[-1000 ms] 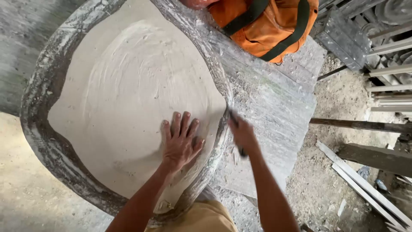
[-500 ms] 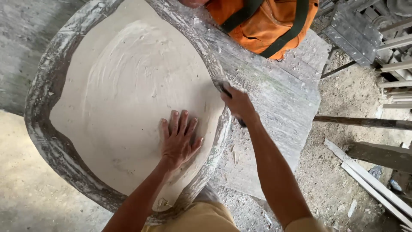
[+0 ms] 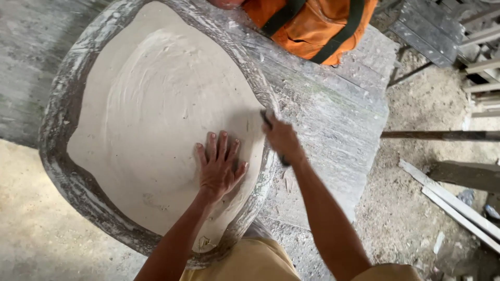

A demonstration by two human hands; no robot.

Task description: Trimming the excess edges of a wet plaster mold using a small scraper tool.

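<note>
On the grey wooden table (image 3: 333, 119) lies a big, shallow bowl (image 3: 146, 114), pale inside. The left hand (image 3: 219, 169) rests flat and spread on its inner surface, holding nothing. The right hand (image 3: 281, 138) grips a dark tool (image 3: 266, 119) at the bowl's rim.

Left hand (image 3: 219, 169) flat, fingers spread; right hand (image 3: 281, 138) in closed grip.

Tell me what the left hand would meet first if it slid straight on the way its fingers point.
The left hand lies flat in the pale hollow; sliding on, it probably meets only that smooth surface, then the bowl's grey rim.
</note>
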